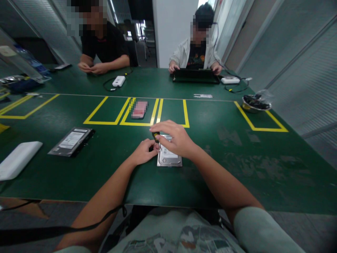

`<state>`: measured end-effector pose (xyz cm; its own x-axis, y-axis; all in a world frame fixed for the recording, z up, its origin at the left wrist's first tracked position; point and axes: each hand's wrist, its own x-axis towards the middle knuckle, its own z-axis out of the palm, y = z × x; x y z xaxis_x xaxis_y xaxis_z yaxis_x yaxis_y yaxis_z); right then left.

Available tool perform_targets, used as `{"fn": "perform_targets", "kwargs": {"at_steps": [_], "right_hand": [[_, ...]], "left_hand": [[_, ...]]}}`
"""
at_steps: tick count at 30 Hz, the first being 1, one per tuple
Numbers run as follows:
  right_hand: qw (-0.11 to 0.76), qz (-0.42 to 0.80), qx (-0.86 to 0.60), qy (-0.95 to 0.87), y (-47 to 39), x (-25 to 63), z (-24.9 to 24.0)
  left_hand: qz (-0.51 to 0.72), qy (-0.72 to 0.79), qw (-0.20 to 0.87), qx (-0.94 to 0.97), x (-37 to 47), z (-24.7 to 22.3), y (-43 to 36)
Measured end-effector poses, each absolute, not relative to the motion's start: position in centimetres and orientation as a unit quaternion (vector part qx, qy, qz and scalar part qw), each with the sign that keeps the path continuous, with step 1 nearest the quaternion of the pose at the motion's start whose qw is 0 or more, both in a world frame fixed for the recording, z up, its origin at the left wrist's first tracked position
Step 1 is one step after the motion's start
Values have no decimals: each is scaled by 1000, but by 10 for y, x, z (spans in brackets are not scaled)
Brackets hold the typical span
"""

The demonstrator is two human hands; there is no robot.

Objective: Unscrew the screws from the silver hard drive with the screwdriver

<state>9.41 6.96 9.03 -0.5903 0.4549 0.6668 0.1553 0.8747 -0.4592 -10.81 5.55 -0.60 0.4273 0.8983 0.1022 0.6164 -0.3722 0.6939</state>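
A silver hard drive with a white label lies on the green table in front of me. Above its left edge, my right hand grips the black handle of a screwdriver with a yellow mark, between thumb and fingers. The screwdriver's lower end is hidden. Just under that handle, my left hand rests by the drive's left edge, its fingers curled in close to the thumb. Whatever those fingertips pinch is not visible. My right hand and forearm cover part of the drive's top.
Left of me lie another hard drive in a clear bag and a white power bank. Yellow tape outlines cross the table, with a phone inside one. At right stands a bowl of black items. Two people sit opposite, one holding a black tray-like object.
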Motion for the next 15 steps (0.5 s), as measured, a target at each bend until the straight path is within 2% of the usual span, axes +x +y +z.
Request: {"fn": "perform_targets", "kwargs": {"at_steps": [5,11,15], "right_hand": [[469,177,-224,-836,68,92,89],[436,163,-198,-863,68,92,89],[460,174,-211,-845,68,91,87]], "left_hand": [[240,478,293,793,-108,-5,55],[245,473,280,799,-109,-7,56],[231,489,281,793,-110,-9,56]]}}
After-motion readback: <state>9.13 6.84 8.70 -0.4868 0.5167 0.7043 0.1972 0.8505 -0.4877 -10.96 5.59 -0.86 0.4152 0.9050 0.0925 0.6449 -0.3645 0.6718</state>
